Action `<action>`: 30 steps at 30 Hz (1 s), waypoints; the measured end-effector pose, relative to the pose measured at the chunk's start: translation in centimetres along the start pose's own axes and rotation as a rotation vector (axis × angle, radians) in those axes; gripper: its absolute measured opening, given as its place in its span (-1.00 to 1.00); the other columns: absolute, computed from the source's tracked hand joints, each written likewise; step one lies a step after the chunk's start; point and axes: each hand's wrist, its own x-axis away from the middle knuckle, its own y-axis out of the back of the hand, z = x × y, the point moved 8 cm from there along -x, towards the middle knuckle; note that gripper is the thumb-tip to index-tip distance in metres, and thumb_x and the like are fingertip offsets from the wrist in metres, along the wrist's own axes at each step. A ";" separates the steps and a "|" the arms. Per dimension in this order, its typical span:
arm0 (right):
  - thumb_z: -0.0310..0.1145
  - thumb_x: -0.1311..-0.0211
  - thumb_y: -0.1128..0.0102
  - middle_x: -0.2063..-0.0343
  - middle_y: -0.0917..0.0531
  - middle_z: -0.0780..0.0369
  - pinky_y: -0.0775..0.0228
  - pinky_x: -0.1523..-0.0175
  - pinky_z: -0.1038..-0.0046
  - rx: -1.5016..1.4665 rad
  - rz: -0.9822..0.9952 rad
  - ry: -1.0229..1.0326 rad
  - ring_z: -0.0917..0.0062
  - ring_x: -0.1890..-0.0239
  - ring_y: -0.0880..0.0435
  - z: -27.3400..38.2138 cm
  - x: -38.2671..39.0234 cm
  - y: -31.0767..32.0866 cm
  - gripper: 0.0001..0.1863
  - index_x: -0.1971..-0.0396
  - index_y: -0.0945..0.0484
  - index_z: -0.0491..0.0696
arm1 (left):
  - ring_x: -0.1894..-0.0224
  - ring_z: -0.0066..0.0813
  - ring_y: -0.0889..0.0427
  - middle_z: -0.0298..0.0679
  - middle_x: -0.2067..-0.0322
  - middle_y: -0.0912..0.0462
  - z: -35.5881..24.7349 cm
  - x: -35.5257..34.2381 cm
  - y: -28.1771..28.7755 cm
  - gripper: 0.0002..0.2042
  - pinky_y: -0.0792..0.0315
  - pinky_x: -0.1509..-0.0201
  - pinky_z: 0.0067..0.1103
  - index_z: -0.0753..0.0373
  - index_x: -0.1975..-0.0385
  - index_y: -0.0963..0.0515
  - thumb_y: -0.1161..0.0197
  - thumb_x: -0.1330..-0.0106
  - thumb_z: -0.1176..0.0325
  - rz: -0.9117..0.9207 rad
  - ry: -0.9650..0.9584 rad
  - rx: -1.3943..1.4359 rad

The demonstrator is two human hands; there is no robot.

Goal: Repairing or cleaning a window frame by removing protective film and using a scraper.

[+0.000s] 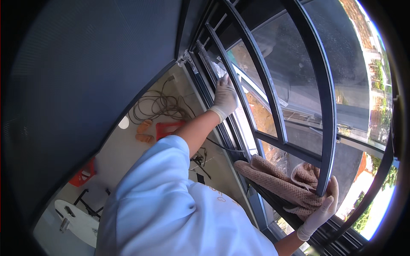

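Note:
Both my hands wear thin whitish gloves. My left hand (224, 97) is raised to the dark barred window frame (261, 64), its fingers closed at one of the inner bars (219, 47); the bar partly hides them. Lower right, my right hand (321, 212) is closed on a brown textured towel (273, 176), with fingers round the lower end of the thick outer bar (326, 106). Folded and bunched, the towel lies along the bottom of the frame, under the crossbar (290, 148). Part of the right palm is hidden by the towel.
A large dark panel (94, 64) stands on my left. On the floor below are a coiled cable (160, 106), orange pieces (144, 131), red crates (83, 173) and a white board-like object (79, 222). Glass and a bright outdoor drop (363, 170) lie to the right.

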 end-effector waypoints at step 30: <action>0.34 -0.20 0.07 0.22 -0.62 -0.02 -0.41 0.00 0.27 0.307 -0.243 -0.047 0.26 0.16 -0.59 -3.2 1.9 1.9 -0.10 -0.01 -0.47 -0.35 | 0.12 -0.31 -0.40 -0.41 0.42 -0.56 16.7 -2.2 -5.9 -0.84 -0.13 0.03 -0.35 0.06 0.40 -0.60 -0.33 -0.10 0.18 -0.264 0.360 -0.105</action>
